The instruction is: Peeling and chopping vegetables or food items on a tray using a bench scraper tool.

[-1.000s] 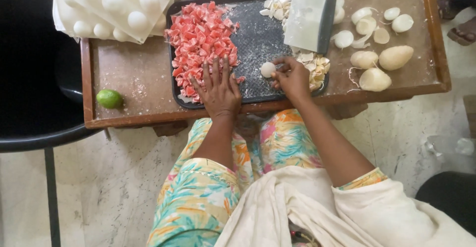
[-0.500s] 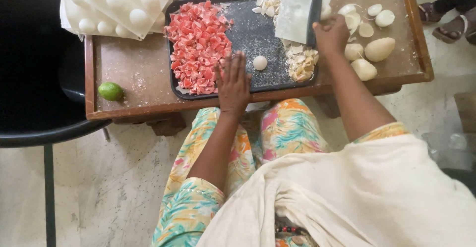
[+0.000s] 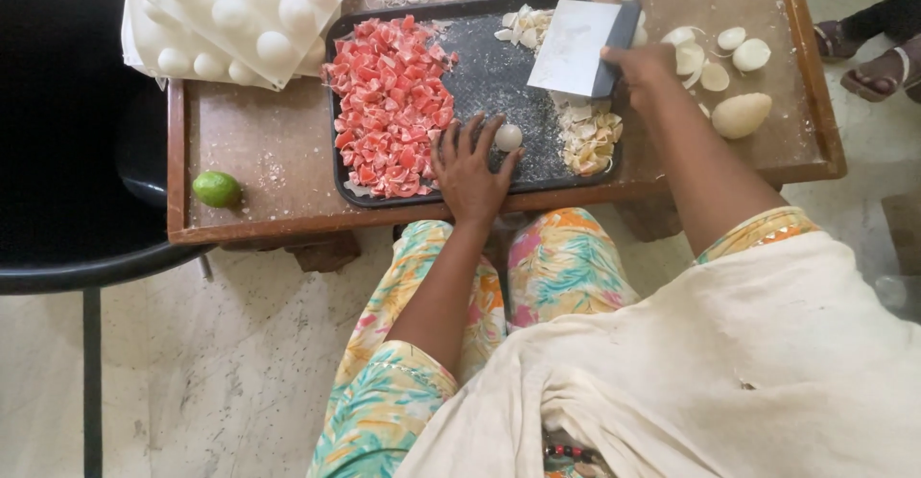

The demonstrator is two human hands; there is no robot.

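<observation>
While the person sits at the low table [image 3: 269, 152], the left hand [image 3: 470, 171] lies flat on the dark tray [image 3: 480, 75] with fingers spread, and a small white ball [image 3: 508, 137] sits at its fingertips, touching or nearly touching the index finger; I cannot tell which. That hand grips nothing. The right hand [image 3: 641, 64] is closed around the dark handle of a cleaver [image 3: 576, 48], whose broad pale blade lies up and to the right of the ball, well apart from it, tilted over the tray's far right part. Between blade and ball runs a bare, speckled strip of tray. Just right of the ball and below the blade lies a heap of pale chopped bits [image 3: 587, 135], close to the tray's right rim. Left of the left hand, a wide heap of red pieces [image 3: 391, 104] fills the tray's left half, its edge just beside the thumb. The tray's near rim runs right under the left palm, close to the table's front edge. Beyond the tray on the right, white halves [image 3: 734, 48] and a whole pale lump [image 3: 741, 114] rest on bare wood near the table's right edge. On the left, open wood stretches from the tray to a green lime [image 3: 217, 188] near the front corner. White balls in a plastic sheet [image 3: 240, 18] cover the far left corner.
</observation>
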